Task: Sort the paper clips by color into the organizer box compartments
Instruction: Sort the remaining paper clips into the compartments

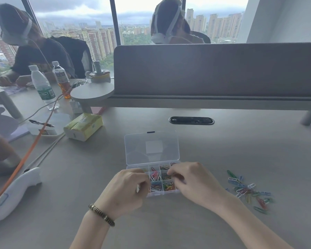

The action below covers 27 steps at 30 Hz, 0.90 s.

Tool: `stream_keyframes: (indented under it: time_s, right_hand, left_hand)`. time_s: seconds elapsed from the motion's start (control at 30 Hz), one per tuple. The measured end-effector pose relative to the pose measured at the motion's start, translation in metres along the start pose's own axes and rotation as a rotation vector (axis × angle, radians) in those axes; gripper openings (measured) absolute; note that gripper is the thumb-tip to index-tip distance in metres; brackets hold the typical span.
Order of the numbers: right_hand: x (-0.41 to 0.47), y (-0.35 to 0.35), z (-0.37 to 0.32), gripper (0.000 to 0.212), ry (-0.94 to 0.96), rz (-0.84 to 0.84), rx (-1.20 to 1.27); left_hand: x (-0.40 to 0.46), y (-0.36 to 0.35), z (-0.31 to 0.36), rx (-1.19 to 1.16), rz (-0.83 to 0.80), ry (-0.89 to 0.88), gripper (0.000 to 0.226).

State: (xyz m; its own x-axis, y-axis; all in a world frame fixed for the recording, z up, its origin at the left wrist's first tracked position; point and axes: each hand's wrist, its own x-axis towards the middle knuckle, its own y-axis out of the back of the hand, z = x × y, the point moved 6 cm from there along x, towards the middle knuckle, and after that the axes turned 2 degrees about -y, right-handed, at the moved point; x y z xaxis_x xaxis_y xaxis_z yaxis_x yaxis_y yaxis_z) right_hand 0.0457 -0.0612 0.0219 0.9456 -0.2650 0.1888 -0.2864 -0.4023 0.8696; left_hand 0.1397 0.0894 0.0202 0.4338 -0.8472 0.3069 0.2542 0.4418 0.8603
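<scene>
Nearest the camera, two bare forearms reach in, the left one with a beaded bracelet at the wrist. The left hand is curled over the box's left edge, fingers folded in; something pale shows at its fingertips, but whether it pinches a clip I cannot tell. The right hand hovers over the right compartments with fingers bunched toward the thumb, as if pinching; what it holds, if anything, is hidden.

Between the hands sits the box, clear plastic, its lid lying open behind it. About eight compartments show, some hidden by the hands. Several hold clips: one mostly pink, one mixed reds and yellows, one bluish.

To the right on the surface, well apart from the box, lies one loose pile of unsorted clips in green, blue, white, red and yellow, perhaps two dozen, too tangled to count.

The clips should be very light, stiff wire with a slick coating, apt to hook together; a fingertip pinch across the loop suits them, lifting one at a time. The box looks light enough to slide if nudged.

Further back stand one tissue pack, two bottles, and a grey divider.
</scene>
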Motion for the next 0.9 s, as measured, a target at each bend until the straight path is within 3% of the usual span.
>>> stream_keyframes:
  time_s: [0.2, 0.3, 0.47, 0.63, 0.77, 0.9]
  right_hand:
    - [-0.018, 0.024, 0.02, 0.019, -0.066, 0.03, -0.036]
    - [-0.037, 0.047, 0.038, 0.016, -0.131, 0.036, -0.105]
    - [-0.081, 0.086, 0.089, 0.02, -0.397, -0.055, -0.287]
    - [-0.13, 0.105, 0.136, 0.053, -0.658, -0.202, -0.409]
    - [-0.147, 0.096, 0.157, 0.066, -0.72, -0.348, -0.41]
    - [-0.138, 0.083, 0.164, 0.055, -0.665, -0.262, -0.32]
  left_hand:
    - [0.015, -0.008, 0.027, -0.102, 0.045, -0.045, 0.012]
    - [0.03, -0.023, 0.057, -0.113, -0.067, -0.13, 0.01]
    - [0.053, -0.059, 0.11, -0.014, -0.25, -0.219, 0.023]
    - [0.067, -0.104, 0.133, 0.141, -0.343, -0.134, 0.038]
    - [0.077, -0.127, 0.132, 0.13, -0.367, -0.061, 0.021]
    - [0.088, -0.135, 0.136, 0.08, -0.353, -0.068, 0.007]
